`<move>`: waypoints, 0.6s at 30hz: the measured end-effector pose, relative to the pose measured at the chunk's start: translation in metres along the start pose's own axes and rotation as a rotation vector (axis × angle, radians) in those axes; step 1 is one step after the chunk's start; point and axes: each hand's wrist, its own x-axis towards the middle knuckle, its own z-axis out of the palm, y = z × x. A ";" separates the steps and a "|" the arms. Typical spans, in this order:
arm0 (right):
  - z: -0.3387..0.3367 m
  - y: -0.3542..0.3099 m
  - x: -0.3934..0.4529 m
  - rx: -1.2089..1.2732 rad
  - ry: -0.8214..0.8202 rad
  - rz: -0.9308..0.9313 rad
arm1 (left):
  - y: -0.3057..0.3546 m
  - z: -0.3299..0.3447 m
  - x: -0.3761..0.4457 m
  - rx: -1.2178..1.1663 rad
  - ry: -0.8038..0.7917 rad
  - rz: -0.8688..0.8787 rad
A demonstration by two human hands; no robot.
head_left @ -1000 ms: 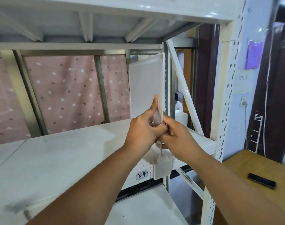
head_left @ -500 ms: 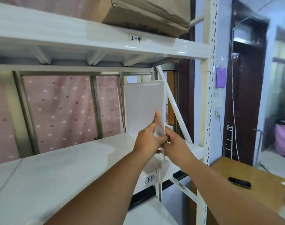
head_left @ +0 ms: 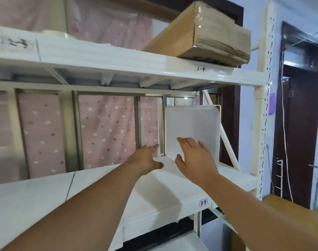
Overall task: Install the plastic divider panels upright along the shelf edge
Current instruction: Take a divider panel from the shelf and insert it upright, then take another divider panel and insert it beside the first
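A translucent white plastic divider panel (head_left: 192, 127) stands upright at the right end of the white shelf (head_left: 45, 196), its top corner rounded. My right hand (head_left: 194, 158) is spread open in front of the panel's lower part, fingers apart; I cannot tell if it touches the panel. My left hand (head_left: 145, 158) is open just left of the panel, fingers stretched toward its lower left edge and holding nothing. The panel's bottom edge is hidden behind my right hand.
A cardboard box (head_left: 207, 35) lies on the upper shelf (head_left: 118, 57) above. White perforated uprights (head_left: 263, 124) and a diagonal brace (head_left: 225, 140) frame the right end. A pink dotted curtain (head_left: 103, 131) hangs behind. A wooden table (head_left: 288, 207) sits lower right by a dark doorway.
Both hands have let go of the panel's front edge and opened, moving deeper over the shelf. The panel stays upright. The view has tilted up, showing the upper shelf and box.
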 end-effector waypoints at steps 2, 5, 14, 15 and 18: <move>0.006 -0.022 0.012 0.036 -0.094 -0.011 | -0.025 -0.022 -0.012 0.064 0.012 -0.057; 0.018 -0.060 0.030 0.080 -0.224 -0.038 | -0.066 -0.054 -0.036 0.123 0.019 -0.158; 0.061 -0.191 0.070 0.266 -0.537 -0.239 | -0.184 -0.142 -0.149 0.220 0.098 -0.456; 0.065 -0.209 0.071 0.284 -0.553 -0.271 | -0.195 -0.152 -0.166 0.225 0.110 -0.493; 0.074 -0.260 0.070 0.315 -0.599 -0.372 | -0.220 -0.176 -0.220 0.280 0.152 -0.598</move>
